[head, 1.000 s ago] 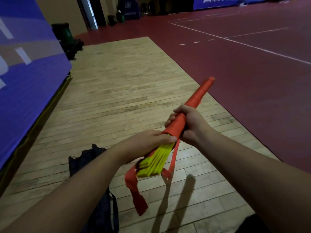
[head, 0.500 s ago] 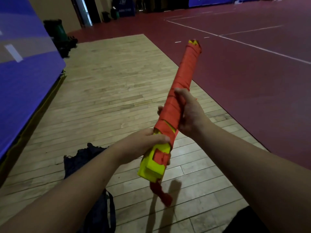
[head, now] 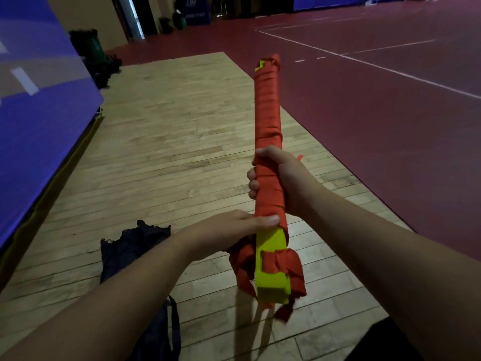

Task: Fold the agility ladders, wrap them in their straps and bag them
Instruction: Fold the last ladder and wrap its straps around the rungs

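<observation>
The ladder bundle (head: 268, 121) has tipped nearer upright, long axis now 6 to 12 o'clock. The right hand (head: 282, 181) grips its middle, the left hand (head: 229, 230) its lower wrap; the bag (head: 130, 246) lies at 8 o'clock, nearest the left hand.
</observation>
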A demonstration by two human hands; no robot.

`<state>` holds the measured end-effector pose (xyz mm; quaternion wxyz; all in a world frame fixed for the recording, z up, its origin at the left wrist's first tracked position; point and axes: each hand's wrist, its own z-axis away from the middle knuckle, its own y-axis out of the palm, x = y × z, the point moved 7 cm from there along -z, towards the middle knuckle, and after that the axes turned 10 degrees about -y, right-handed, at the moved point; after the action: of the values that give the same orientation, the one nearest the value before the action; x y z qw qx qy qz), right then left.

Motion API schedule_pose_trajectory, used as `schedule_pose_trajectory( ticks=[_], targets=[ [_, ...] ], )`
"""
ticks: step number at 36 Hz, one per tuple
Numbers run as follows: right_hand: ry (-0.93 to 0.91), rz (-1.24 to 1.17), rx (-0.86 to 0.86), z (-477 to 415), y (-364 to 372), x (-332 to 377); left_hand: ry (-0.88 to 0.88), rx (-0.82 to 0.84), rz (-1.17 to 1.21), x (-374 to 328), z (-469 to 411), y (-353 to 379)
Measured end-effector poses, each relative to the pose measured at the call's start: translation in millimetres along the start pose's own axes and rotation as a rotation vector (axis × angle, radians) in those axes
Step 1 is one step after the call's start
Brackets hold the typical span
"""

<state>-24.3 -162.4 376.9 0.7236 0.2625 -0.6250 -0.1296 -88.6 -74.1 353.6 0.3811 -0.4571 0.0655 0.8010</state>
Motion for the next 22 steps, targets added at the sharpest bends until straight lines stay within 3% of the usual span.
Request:
schedule_pose_trajectory(
  ticks=[6, 12, 15, 19, 22],
  targets=[
    [-0.131, 0.274, -0.123, -1, -9, 11, -0.034, -0.111, -0.259, 4, -5, -5],
    [-0.274, 0.519, -0.206, 1, -5, 11, 0.031, -0.285, -0.35, 2, -14, -4],
    [-0.266, 0.377, -0.153, -2, 2, 12, 0.045, -0.232, -0.256, 3, -13, -5],
    [-0.151, -0.143, 0.04, 7, 21, 22, 0.166, -0.012, 0.02, -8, -3, 0],
    [-0.032, -0.243, 0.124, 15, 26, 23, 0.19, 0.117, 0.115, -12, 4, 7]
  ],
)
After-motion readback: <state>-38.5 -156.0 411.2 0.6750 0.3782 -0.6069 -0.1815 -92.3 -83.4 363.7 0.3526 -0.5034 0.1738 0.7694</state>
